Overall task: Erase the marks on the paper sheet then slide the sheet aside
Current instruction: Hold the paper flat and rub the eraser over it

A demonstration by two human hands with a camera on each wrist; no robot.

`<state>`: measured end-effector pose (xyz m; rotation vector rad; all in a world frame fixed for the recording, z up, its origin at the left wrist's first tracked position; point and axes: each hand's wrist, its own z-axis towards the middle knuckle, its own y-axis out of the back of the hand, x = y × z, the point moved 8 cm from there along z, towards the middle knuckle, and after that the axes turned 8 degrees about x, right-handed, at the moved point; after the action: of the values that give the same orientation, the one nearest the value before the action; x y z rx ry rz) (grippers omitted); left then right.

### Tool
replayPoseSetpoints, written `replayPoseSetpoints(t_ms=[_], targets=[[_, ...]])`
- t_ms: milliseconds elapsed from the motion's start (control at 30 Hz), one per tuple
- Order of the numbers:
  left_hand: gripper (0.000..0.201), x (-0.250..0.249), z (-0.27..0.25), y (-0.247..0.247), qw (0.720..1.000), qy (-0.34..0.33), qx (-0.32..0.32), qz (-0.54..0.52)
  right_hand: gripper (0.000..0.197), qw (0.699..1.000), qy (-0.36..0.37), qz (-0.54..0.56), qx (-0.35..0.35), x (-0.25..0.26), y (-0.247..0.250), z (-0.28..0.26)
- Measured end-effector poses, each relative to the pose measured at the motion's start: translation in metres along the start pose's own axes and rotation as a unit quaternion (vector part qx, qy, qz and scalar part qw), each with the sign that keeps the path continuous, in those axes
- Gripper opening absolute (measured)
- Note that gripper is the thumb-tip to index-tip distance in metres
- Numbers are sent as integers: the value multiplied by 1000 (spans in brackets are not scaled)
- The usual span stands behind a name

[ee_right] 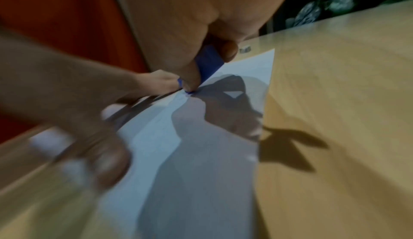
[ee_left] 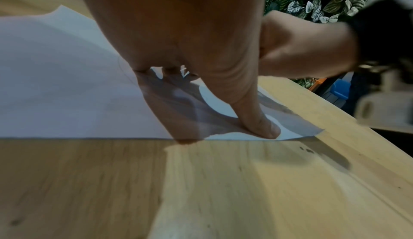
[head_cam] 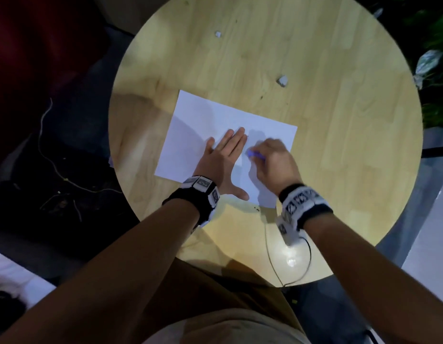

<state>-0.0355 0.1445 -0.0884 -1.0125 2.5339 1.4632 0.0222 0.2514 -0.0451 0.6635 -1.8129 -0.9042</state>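
Note:
A white paper sheet (head_cam: 203,125) (ee_left: 55,92) (ee_right: 201,172) lies on the round wooden table (head_cam: 339,132). My left hand (head_cam: 222,155) (ee_left: 190,48) lies flat on the sheet with straight fingers and the thumb (ee_left: 257,119) spread toward its near edge. My right hand (head_cam: 272,162) (ee_right: 201,39) pinches a blue eraser (head_cam: 255,155) (ee_right: 209,61) and holds its tip against the paper just right of the left fingertips. A small dark mark (head_cam: 247,136) shows beside the left fingertips. The right wrist view is blurred.
Two small white scraps (head_cam: 282,81) (head_cam: 218,34) lie on the far part of the table. Dark crumbs (head_cam: 256,208) sit by the sheet's near edge. A thin cable (head_cam: 272,259) loops over the near table edge. Leafy plants (head_cam: 436,70) stand off to the right.

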Motion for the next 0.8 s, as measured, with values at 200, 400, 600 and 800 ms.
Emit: replayPoseSetpoints(t_ms=[200, 400, 600, 800], targets=[[151, -1, -1, 0, 1000, -11, -13, -5, 19, 999, -22, 25, -13, 7, -15, -30], [151, -1, 1, -1, 1000, -4, -18, -6, 16, 1000, -27, -9, -13, -8, -3, -12], [147, -3, 0, -1, 1000, -3, -22, -7, 19, 998, -32, 50, 6, 11, -29, -71], [143, -6, 1, 1, 1000, 0, -15, 3, 15, 995, -80, 17, -60, -31, 1, -23]])
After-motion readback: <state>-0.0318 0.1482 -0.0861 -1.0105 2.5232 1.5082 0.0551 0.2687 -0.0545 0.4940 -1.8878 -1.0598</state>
